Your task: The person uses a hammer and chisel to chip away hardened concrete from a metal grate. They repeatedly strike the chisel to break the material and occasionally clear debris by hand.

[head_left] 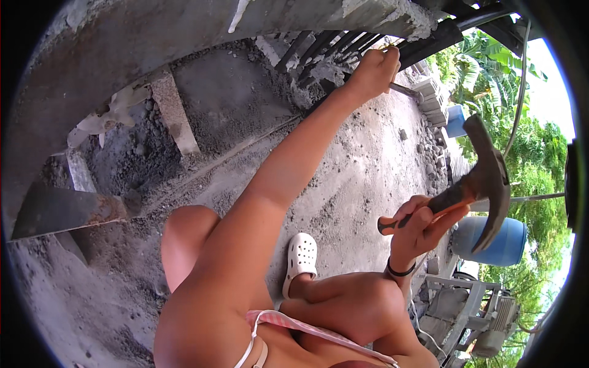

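Note:
My right hand [422, 228], a black band on its wrist, grips the orange and black handle of a claw hammer [488, 184]. The hammer is raised, its dark steel head up and to the right of the hand. My left arm stretches far up, and my left hand [374, 69] is closed around a thin metal piece [405, 91] held against dark steel bars [319, 49] under a rough concrete edge [392, 15]. What exactly the left fingers pinch is too small to tell. The hammer head is well apart from the left hand.
Grey sandy ground [356, 184] lies below, with my foot in a white clog [300, 256]. A rusty steel plate [61, 211] juts in at left. A blue barrel [512, 245], stacked concrete blocks [432, 98] and a grey metal machine [466, 313] stand at right.

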The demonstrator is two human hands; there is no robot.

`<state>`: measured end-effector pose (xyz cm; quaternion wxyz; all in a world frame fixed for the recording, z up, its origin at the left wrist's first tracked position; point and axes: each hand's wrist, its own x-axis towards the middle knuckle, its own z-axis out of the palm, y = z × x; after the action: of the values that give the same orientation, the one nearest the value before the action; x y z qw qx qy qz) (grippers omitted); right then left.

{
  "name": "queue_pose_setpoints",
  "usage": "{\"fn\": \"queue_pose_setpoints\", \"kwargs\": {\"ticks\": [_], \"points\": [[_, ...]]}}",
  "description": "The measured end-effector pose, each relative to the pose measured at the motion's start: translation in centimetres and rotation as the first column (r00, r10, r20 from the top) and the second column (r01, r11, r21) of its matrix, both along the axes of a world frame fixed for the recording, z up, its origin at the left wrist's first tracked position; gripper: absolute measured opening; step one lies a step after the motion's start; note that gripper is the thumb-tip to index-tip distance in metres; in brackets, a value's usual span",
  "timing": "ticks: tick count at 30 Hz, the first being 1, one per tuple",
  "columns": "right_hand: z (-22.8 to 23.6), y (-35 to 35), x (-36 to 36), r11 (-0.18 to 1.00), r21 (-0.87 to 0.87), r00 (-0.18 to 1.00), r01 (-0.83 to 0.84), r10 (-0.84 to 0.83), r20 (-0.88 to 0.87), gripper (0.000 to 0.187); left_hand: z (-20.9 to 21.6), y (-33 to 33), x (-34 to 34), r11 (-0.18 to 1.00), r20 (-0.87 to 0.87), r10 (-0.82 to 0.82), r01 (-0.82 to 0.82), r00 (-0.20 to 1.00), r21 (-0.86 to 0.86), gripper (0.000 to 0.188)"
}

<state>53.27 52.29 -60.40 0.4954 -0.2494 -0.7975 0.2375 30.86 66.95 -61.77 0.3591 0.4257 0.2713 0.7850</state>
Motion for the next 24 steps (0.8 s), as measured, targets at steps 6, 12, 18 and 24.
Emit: {"fn": "queue_pose_setpoints", "kwargs": {"ticks": [6,12,18,24], "points": [[-0.8,1.7,-0.4,0.992,0.125,0.993,0.013,-0.028,0.118,0.058,-0.7,0.9,0.2,1.0,0.004,0.019,-0.019,1.0,0.009,0.055],[1.2,-0.4,-2.0,1.0,-0.029,1.0,-0.006,0.006,-0.01,0.059,-0.2,0.8,-1.4,0.994,-0.018,0.096,-0.095,0.995,0.051,0.052],[-0.4,3.5,-1.2,0.924,0.374,0.779,0.079,-0.292,0.555,0.062,-0.7,1.4,-0.4,0.984,-0.043,0.159,-0.155,0.986,0.085,0.047],[-0.9,1.0,-2.0,0.961,0.276,0.994,-0.015,0.044,-0.097,0.046,-2.2,2.2,-0.9,0.965,-0.097,0.237,-0.223,0.967,0.139,0.037]]}}
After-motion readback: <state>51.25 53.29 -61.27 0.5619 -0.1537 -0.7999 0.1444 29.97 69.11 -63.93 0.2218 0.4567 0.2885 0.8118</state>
